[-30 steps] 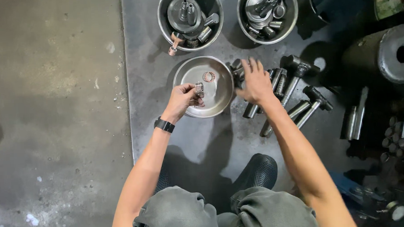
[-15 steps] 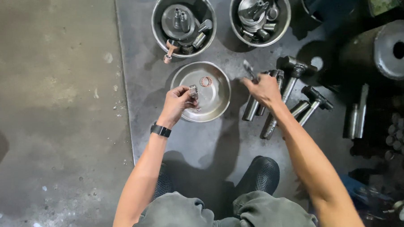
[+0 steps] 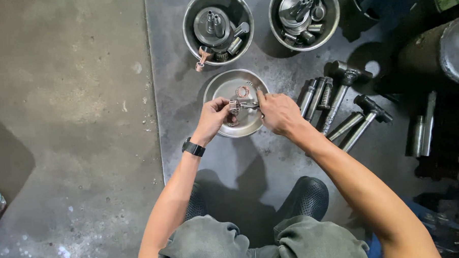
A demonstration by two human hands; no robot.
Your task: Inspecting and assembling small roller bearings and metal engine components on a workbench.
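Both hands meet over a shallow steel bowl [image 3: 223,88] that sits on a dark metal sheet [image 3: 291,162] laid on the concrete floor [image 3: 66,124], near the sheet's left edge. The left hand [image 3: 214,117], with a black watch [image 3: 193,147] on its wrist, has its fingers curled closed on a small metal part [image 3: 234,106] held just above the bowl. The right hand [image 3: 277,112] has its fingers pinched narrow on a thin metal tool [image 3: 249,105], whose tip meets the small part between the two hands. A small ring-shaped bearing cage [image 3: 243,91] lies inside the bowl towards its far rim. Beyond the bowl, near the sheet's far edge, stand two deeper steel bowls [image 3: 188,28] filled with cylindrical metal parts; a copper-coloured piece [image 3: 202,57] hangs over the rim of the left one. To the right of the hands, several hammers and steel rods [image 3: 340,105] lie side by side on the sheet. The person's knees and black shoes [image 3: 303,197] show at the sheet's near edge.
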